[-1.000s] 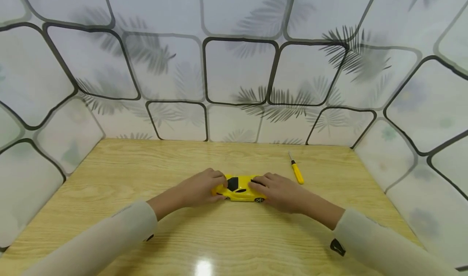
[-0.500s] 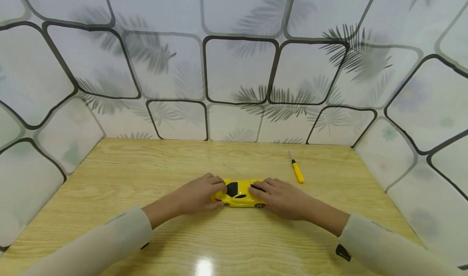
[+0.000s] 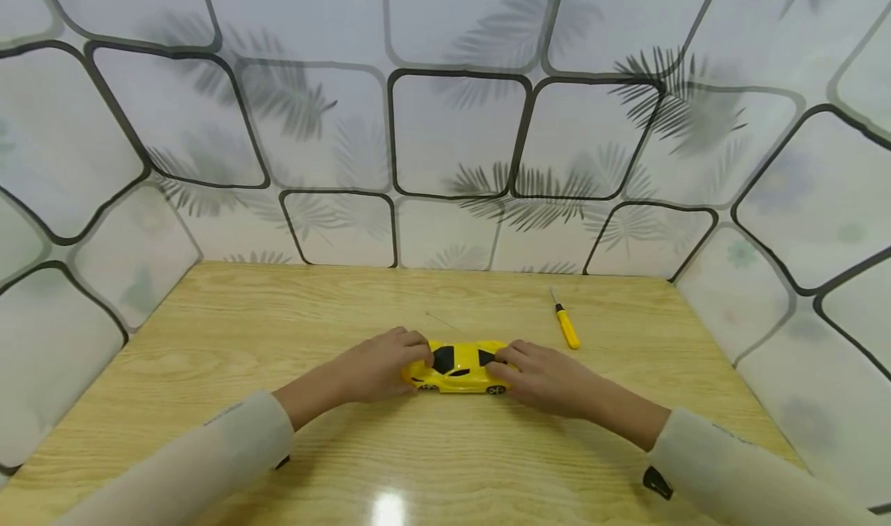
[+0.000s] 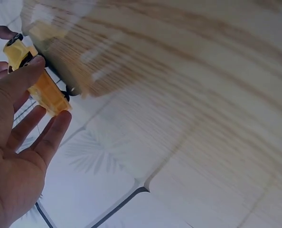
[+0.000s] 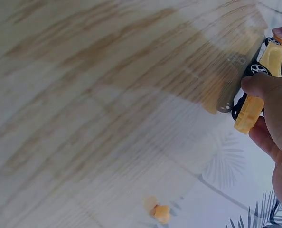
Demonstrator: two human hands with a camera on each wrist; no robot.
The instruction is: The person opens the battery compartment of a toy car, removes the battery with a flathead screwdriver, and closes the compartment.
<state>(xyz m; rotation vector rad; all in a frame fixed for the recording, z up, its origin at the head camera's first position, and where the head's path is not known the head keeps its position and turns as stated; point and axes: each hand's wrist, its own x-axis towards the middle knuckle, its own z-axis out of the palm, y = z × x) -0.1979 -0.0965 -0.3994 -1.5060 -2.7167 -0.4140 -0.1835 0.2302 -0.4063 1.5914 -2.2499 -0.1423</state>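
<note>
A yellow toy car [image 3: 465, 356] with dark windows sits on its wheels at the middle of the wooden table [image 3: 278, 302]. My left hand [image 3: 381, 365] grips its left end, thumb on the near side and fingers over the far side. At the other end my right hand [image 3: 541, 373] holds the car by its rear, beside the dark rear window. In the left wrist view the thumb presses the side of the yellow car [image 4: 48, 92]. The right wrist view has the thumb by a wheel of the car [image 5: 270, 59]; palms hide both ends partly.
A screwdriver [image 3: 567, 329] with a yellow handle lies behind and right of the car. Thin and faint, a line [image 3: 445, 322] shows on the table behind the car. Patterned walls [image 3: 452, 139] enclose the table's back and sides.
The car and both hands have shifted slightly toward me. My right hand has slid a little right along the car, exposing more of the rear window. The thin line has come into view.
</note>
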